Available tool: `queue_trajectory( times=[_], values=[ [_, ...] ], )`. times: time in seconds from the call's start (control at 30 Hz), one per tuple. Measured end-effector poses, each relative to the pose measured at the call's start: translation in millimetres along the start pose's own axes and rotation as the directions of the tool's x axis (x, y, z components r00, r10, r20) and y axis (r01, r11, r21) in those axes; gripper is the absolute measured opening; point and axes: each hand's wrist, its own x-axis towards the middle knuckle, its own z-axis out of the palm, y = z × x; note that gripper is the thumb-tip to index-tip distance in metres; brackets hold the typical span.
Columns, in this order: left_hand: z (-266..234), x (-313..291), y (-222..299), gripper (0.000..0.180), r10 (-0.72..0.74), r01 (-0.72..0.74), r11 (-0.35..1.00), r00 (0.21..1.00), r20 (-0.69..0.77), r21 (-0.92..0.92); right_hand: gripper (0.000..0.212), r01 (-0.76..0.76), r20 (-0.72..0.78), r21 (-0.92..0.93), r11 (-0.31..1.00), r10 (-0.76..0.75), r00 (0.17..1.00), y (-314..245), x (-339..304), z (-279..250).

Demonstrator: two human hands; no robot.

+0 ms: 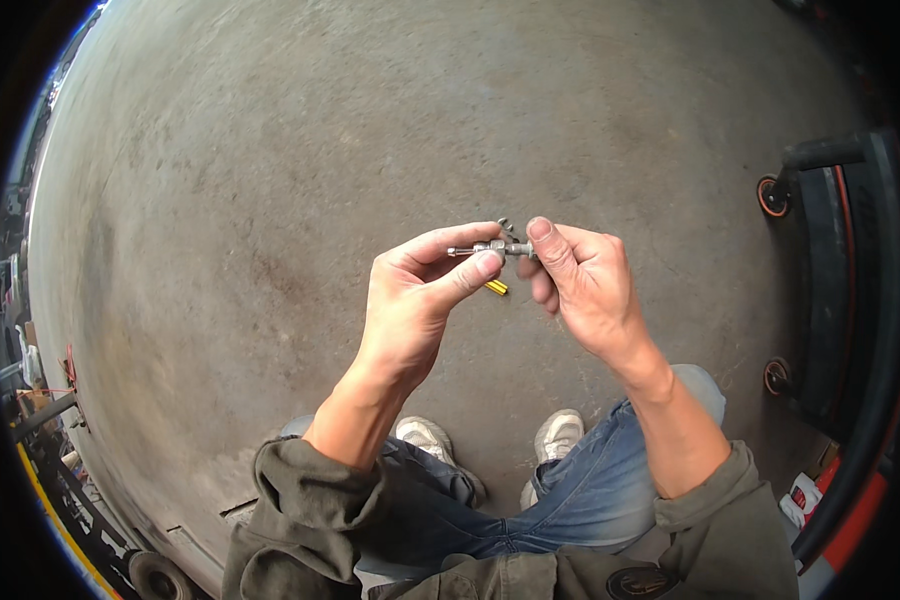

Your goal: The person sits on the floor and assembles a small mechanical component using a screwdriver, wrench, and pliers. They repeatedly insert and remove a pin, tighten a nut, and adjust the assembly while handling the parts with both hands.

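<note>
Between my hands is a small silvery metal fitting (494, 247), lying level, with a thin stem at its left end and a thicker, ridged body. My left hand (415, 285) pinches it between thumb and fingertips. At the fitting's right end, the thumb and curled fingers of my right hand (590, 285) close on it; the fingertips are partly hidden. A yellow piece (496, 287) shows just below the fitting, and a small grey metal end (505, 225) above it. Whether these two belong together, or are held or lie on the floor, I cannot tell.
Grey concrete floor (270, 180) spreads out ahead. To the right stands a black wheeled cart (830, 290) with orange-rimmed casters. Along the left edge are a black and yellow frame (60, 520) and a tire (158, 578). My shoes (560, 435) are below my hands.
</note>
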Motion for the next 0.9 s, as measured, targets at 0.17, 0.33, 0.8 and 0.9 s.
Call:
queue_trajectory(
  times=[0.17,0.33,0.8,0.9],
  values=[
    [1.5,4.3,1.9,0.031,0.027,-0.028,0.998,0.999,-0.027,-0.048,0.03,0.397,-0.222,0.117,0.91,-0.366,0.904,9.1,1.5,15.8],
    [-2.9,-0.6,0.4,0.031,0.107,-0.108,0.992,0.994,0.025,0.061,0.031,0.14,-0.006,0.197,0.97,-0.141,0.99,-0.1,-3.1,2.7],
    [4.7,-25.7,18.1,0.047,0.061,-0.062,0.993,0.998,-0.01,-0.099,0.04,0.025,0.048,0.179,0.984,-0.034,0.998,-30.6,-31.1,8.3],
    [19.7,-56.7,26.6,0.05,0.005,-0.014,0.988,0.998,-0.063,-0.156,0.059,-0.168,0.108,0.176,0.97,0.151,0.983,-43.6,-61.1,6.2]
  ],
)
